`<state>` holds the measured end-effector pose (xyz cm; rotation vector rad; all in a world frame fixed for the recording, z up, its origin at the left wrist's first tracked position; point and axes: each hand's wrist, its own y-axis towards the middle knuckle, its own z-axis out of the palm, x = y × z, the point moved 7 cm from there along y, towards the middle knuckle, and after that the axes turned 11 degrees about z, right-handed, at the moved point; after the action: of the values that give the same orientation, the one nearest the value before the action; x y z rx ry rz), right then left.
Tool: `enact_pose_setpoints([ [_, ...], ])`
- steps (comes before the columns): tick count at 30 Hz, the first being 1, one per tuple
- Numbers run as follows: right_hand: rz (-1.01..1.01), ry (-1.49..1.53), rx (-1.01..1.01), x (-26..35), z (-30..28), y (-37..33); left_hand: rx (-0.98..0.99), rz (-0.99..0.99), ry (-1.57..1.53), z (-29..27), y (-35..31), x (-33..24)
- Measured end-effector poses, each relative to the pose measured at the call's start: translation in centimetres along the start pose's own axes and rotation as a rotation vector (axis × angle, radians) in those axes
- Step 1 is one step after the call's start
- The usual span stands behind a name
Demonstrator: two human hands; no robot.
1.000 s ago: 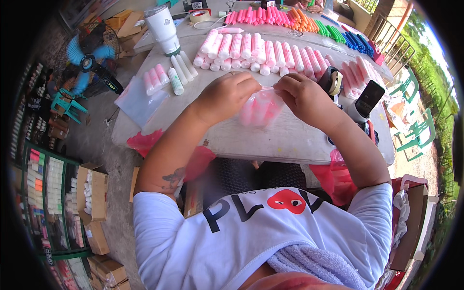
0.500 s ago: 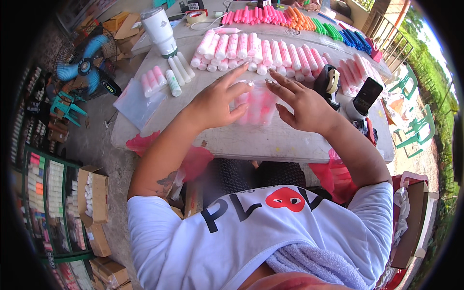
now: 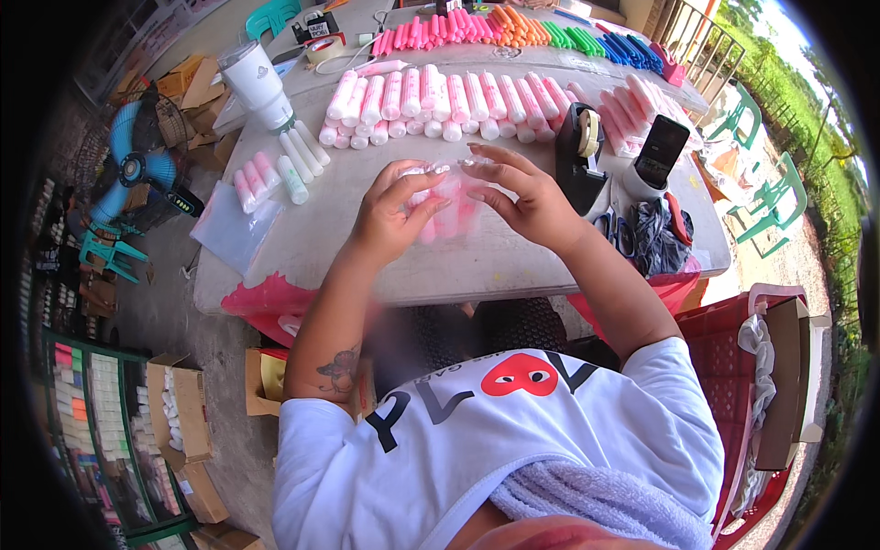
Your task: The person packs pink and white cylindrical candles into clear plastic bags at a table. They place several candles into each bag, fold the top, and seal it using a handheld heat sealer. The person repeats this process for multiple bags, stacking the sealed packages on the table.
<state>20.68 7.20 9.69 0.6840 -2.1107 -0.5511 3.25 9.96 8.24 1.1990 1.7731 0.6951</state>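
A clear plastic bag with several pink-and-white candles (image 3: 447,218) is between my hands, above the near part of the table; it is slightly blurred. My left hand (image 3: 392,213) curls round its upper left edge, thumb and fingers bent on the film. From the other side, my right hand (image 3: 527,194) has thumb and forefinger at the upper right edge, its other fingers bent above. Just beyond lies a stacked row of pink-and-white candles (image 3: 431,96). To the left are a small pack of pink candles (image 3: 257,181), several pale candles (image 3: 301,151) and flat clear plastic bags (image 3: 236,229).
A black tape dispenser (image 3: 582,160), a phone on a stand (image 3: 662,151) and a black plastic bag (image 3: 662,243) stand at the right. A white tumbler (image 3: 257,87) is at the back left. Coloured candles (image 3: 532,27) line the far side. A fan (image 3: 133,167) stands beside the table.
Both hands have closed in from lying spread over the bag to gripping its upper edges. The bag is lifted and tilted a little. The whole view has shifted slightly.
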Motion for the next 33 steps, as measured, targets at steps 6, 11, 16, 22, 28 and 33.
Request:
enact_pose_setpoints([
  [6, 0.338, -0.276, -0.682, -5.7, -11.7, -4.5, -0.029, 0.027, 0.011, -0.3, 0.2, -1.1],
  [11, 1.147, 0.329, -0.519, -16.4, -11.6, -10.6, -0.031, 0.005, 0.018, 0.0, 0.5, -0.8],
  [16, 1.215, 0.465, -0.458, -17.5, -10.2, -8.9, -0.005, 0.03, 0.013, 0.3, 0.3, -0.5],
  [22, 0.872, 0.737, -0.593, -12.6, -9.4, -8.3, -0.01, 0.04, 0.032, 0.1, 0.0, -0.6],
  [28, 0.848, 0.713, -0.438, -16.8, -8.4, -13.2, -0.017, 0.018, 0.019, 0.1, 0.4, -0.9],
  [33, 0.531, 0.024, -0.482, -10.7, -9.5, -11.4, -0.03, -0.021, -0.039, 0.7, 0.0, -0.9],
])
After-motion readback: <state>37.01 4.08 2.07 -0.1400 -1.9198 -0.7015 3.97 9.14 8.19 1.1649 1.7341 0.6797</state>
